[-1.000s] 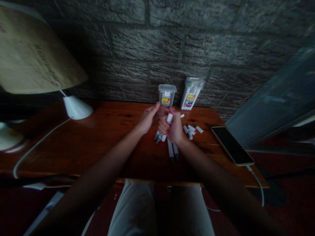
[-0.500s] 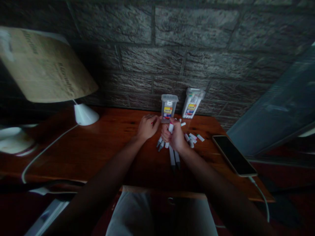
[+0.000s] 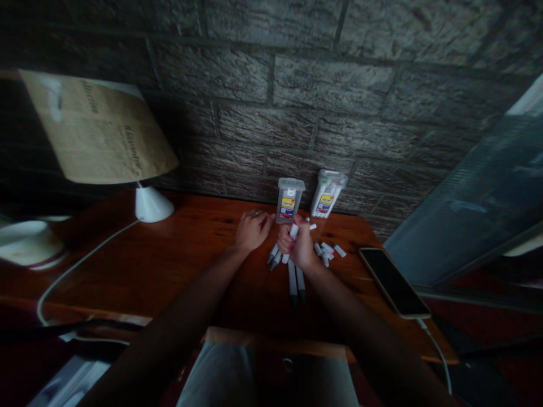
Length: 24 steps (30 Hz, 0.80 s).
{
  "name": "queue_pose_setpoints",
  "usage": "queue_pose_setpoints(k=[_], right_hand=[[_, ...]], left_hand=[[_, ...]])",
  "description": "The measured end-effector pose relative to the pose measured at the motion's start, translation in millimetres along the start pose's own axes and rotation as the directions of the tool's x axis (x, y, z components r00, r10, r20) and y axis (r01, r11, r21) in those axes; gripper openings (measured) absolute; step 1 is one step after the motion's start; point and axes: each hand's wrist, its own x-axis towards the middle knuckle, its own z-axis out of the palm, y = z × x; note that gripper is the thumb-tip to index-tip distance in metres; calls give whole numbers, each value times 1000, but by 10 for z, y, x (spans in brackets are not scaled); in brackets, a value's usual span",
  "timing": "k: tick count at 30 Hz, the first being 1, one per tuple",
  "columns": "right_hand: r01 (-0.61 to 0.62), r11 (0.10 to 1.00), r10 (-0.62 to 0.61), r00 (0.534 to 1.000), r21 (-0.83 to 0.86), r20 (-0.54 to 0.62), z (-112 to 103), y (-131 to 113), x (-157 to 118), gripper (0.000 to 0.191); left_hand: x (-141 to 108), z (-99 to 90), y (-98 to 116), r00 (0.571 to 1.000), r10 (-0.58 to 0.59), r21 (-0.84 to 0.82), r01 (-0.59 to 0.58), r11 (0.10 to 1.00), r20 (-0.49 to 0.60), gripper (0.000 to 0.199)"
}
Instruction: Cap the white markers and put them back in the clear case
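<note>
My right hand [image 3: 300, 244] is closed round a white marker [image 3: 293, 229] with a pink end, held upright above the table. My left hand [image 3: 253, 230] rests on the wooden table just left of a clear plastic marker case [image 3: 289, 199], its fingers loosely stretched and holding nothing that I can see. Below my right hand lie several white markers with grey tips [image 3: 292, 278], fanned out and partly hidden by it. To its right is a small pile of white caps [image 3: 327, 249] with coloured ends. A second case [image 3: 326, 195] holding white markers stands at the back.
At the left stands a lamp [image 3: 153, 204] with a printed paper shade, its cord running forward. A white bowl-like dish [image 3: 29, 244] is at the far left. A phone [image 3: 395, 282] with a cable lies at the right. A stone wall [image 3: 237, 124] closes the back.
The camera view has shifted, so the table and cases appear lower. My right hand keeps its hold on the marker, and my left hand stays beside the clear case.
</note>
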Motion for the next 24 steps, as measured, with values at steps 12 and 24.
queue_pose_setpoints(k=[12, 24], right_hand=[[35, 984, -29, 999, -176, 36, 27, 62, -111, 87], [72, 945, -182, 927, -319, -328, -388, -52, 45, 69]], left_hand=[[-5, 17, -80, 995, -101, 36, 101, 994, 15, 32], [45, 23, -60, 966, -3, 64, 20, 998, -258, 40]])
